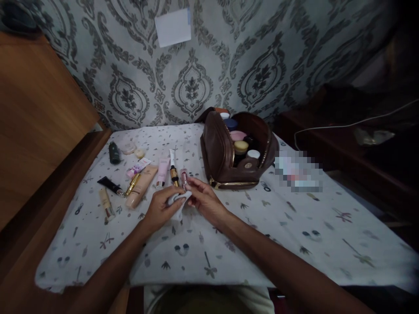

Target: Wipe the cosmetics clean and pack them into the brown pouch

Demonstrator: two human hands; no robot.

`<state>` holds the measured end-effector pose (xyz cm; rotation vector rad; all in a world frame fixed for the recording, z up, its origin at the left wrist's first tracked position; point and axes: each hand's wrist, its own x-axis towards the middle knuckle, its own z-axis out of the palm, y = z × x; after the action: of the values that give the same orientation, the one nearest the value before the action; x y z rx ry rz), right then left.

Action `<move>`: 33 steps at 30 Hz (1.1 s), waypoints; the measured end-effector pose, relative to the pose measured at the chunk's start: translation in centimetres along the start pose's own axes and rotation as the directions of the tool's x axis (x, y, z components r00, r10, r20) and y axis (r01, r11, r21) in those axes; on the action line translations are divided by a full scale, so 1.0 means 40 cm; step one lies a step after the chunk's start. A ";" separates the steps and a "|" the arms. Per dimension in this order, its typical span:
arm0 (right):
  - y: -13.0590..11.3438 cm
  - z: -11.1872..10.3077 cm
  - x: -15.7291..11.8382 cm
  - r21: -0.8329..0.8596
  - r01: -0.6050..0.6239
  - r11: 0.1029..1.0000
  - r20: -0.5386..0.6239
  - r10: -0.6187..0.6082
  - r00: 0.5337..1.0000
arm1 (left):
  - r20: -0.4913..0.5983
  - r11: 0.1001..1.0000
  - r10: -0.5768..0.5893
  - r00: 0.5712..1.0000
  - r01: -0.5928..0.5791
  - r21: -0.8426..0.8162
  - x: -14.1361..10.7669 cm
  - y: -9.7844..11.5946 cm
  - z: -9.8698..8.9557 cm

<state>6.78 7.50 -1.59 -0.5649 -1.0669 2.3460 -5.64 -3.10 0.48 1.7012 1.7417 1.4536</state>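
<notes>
Left hand point(161, 206) pinching cloth point(177, 212), beige tube point(141, 187), lettering point(148, 172) illegible

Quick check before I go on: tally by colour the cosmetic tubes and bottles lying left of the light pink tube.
Dark green bottle: 1
Black tube: 1
Slim gold tube: 1
Large beige tube, small beige bottle: 2
Pink-and-purple tube: 1
Total: 6

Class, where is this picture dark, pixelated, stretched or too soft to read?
All in the head view: dim overall, far right near-black; a pixelated patch right of the brown bag hides detail; the right forearm looks stretched, probably by lens distortion; lettering on the beige tube is too soft to read.
</notes>
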 end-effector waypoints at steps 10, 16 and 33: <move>0.014 -0.002 -0.018 -0.193 -0.053 0.980 0.258 0.103 0.961 | -0.289 0.987 -0.156 0.945 0.158 -0.018 0.013 0.001 -0.021; 0.013 0.000 -0.009 -0.095 0.004 0.995 0.154 0.011 0.988 | -0.050 0.992 -0.127 0.991 0.126 -0.012 0.005 0.000 -0.021; -0.002 0.012 -0.029 -0.233 0.020 0.972 0.231 0.035 0.972 | -0.278 0.978 -0.206 0.938 0.188 -0.091 0.013 -0.007 -0.026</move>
<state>7.46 6.59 -1.04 -0.3809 -1.4652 2.3510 -6.75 -3.03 0.95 1.2905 1.9233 1.7077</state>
